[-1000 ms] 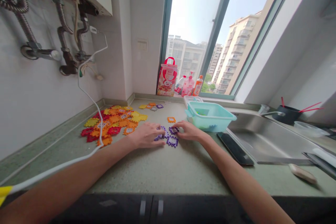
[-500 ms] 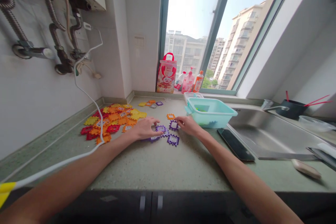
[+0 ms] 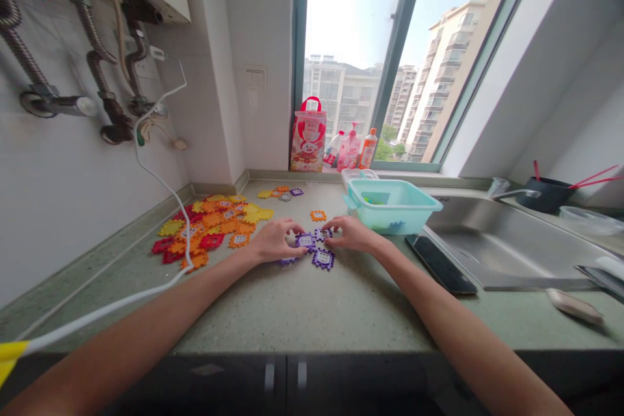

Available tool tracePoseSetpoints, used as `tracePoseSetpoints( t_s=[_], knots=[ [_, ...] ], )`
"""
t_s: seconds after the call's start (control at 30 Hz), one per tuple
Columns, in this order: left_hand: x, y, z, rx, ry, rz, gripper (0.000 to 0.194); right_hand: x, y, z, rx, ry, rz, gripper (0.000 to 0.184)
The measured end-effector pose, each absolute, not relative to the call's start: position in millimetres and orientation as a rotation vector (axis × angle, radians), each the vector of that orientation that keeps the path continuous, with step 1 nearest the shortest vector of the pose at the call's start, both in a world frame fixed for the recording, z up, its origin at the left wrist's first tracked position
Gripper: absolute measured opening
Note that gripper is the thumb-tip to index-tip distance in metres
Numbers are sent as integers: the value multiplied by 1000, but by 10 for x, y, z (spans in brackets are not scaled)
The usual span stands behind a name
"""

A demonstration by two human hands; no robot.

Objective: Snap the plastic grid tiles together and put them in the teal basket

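1) Handling flat purple pieces with toothed edges is the step in hand, as far as can be judged; both hands work close together, low over the speckled counter (image 3: 292, 318)

2) The left hand (image 3: 273, 240) is partly open, thumb and forefinger parted and curved in at the left side of the middle purple piece (image 3: 305, 241); they seem to touch its edge, though whether they pinch it firmly cannot be told

3) The right hand (image 3: 355, 234) has its thumb and forefinger bent toward each other, a narrow gap between them, at the right side of the far purple piece (image 3: 321, 234); contact looks likely, but how tight the hold is cannot be told

4) A near purple piece (image 3: 324, 259) lies flat just below those two; another purple piece (image 3: 287, 261) shows partly under the left hand; an orange piece (image 3: 318, 215) lies beyond, apart from the fingers

5) The red, orange and yellow pile (image 3: 209, 224) spreads to the left, a white cable (image 3: 187, 227) passing across it; the turquoise box (image 3: 402, 224) stands to the right, near a black phone (image 3: 441, 264)

6) Any joining of the two handled pieces would, in my judgement, call for level edges, matched teeth and light, even fingertip pressure
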State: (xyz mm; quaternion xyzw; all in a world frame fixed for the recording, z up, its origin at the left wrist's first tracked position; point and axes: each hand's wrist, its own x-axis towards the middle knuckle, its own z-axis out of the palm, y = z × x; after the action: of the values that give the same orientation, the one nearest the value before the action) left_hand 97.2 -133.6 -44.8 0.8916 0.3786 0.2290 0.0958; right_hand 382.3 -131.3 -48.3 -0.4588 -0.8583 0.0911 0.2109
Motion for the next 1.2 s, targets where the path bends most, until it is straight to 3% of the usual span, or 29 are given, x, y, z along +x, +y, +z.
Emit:
tracePoseSetpoints(
  t_s=[0.33, 0.67, 1.2],
  knots=[
    [1034, -1340, -472, 2685, 1147, 606, 38, 3690, -1436, -408, -1160, -2233, 39, 37],
    [1032, -1330, -499, 2677, 1147, 635, 37, 3476, -1542, -459, -931, -2456, 306, 21],
    [974, -1250, -514, 2623, 1281, 642, 40, 3574, -1661, -225, -1143, -2522, 421, 35]
  ],
)
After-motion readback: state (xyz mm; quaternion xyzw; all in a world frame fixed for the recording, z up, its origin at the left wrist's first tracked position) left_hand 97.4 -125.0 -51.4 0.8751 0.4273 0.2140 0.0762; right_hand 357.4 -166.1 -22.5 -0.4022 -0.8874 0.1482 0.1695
